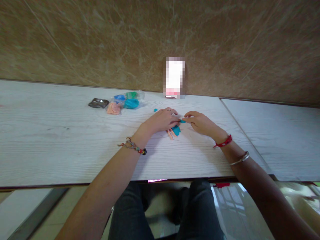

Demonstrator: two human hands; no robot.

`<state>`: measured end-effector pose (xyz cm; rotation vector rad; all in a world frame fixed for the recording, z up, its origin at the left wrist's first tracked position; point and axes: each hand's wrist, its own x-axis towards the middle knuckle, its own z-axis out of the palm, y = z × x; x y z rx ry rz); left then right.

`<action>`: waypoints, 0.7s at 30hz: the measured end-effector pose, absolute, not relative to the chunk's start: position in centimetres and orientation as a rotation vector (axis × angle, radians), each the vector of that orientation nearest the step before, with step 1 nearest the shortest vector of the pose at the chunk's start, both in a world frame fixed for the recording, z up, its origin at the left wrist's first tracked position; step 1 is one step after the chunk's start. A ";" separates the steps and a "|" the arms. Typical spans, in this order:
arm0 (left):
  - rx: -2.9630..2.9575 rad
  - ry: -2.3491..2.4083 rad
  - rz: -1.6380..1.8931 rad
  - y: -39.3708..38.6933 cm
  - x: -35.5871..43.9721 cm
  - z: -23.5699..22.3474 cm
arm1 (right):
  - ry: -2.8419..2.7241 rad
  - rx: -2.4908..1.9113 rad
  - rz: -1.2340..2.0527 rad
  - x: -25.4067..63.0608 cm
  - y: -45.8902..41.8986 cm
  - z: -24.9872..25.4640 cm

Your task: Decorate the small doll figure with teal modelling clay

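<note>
Head view shows your left hand (166,120) and right hand (200,122) together pinching a small blue piece (182,121), just beyond and right of the blue-and-pink shape (176,130), which lies on the worktop (75,150) nearer your left hand.

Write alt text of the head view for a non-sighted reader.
A person's left hand and right hand meet at a small teal piece over a white table. A larger teal piece and pink strips lie by the left hand, coloured packets sit farther left, and a pixelated bright rectangle stands by the brown wall.
</note>
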<state>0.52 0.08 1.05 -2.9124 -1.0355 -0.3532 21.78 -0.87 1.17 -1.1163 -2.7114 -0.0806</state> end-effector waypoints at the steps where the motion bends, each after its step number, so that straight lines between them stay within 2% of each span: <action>1: -2.911 -1.027 -0.355 0.1 0.5 1.0 | -2.748 -1.110 -0.081 21.8 -0.9 1.1; 21: -2.880 -1.050 -0.343 0.3 0.3 1.1 | -2.685 -1.060 -0.045 22.0 -0.5 0.6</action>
